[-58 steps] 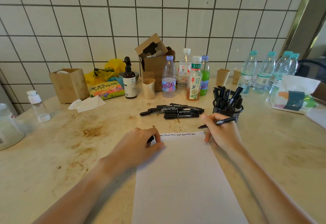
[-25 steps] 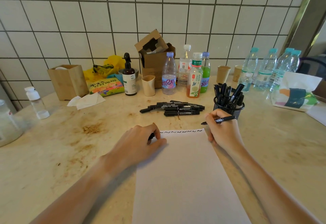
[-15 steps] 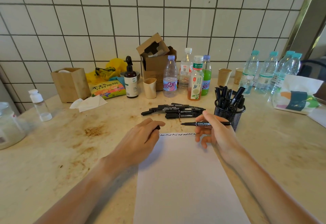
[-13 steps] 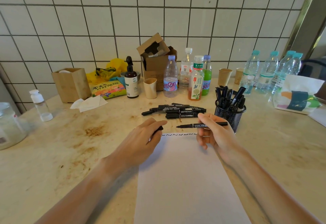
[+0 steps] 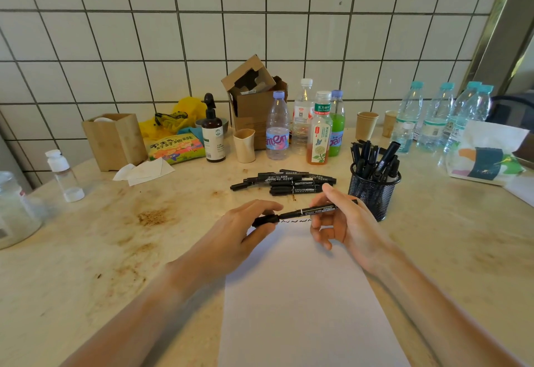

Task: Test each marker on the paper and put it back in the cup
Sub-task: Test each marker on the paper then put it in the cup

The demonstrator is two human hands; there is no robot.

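Observation:
A white sheet of paper [image 5: 303, 294] lies in front of me, with a row of black squiggles [image 5: 297, 221] along its top edge. My right hand [image 5: 344, 222] pinches a black marker [image 5: 315, 210] held level above the paper, tip pointing left. My left hand [image 5: 239, 233] grips the marker's black cap [image 5: 264, 220], and the tip meets the cap's mouth. A black mesh cup [image 5: 372, 193] with several markers stands just right of my right hand. A pile of black markers [image 5: 284, 183] lies on the table behind my hands.
Drink bottles [image 5: 318, 129], a brown pump bottle [image 5: 213, 135], paper cups [image 5: 366, 125] and a cardboard box [image 5: 254, 98] line the tiled wall. Water bottles [image 5: 439, 115] and a printed bag [image 5: 485, 155] stand at the right; a wooden box [image 5: 115, 141] and a small clear bottle [image 5: 65, 176] at the left.
My right hand stopped drawing, lifted the marker off the paper and turned it level. My left hand rose from the paper's corner with the cap, and cap and tip have come together.

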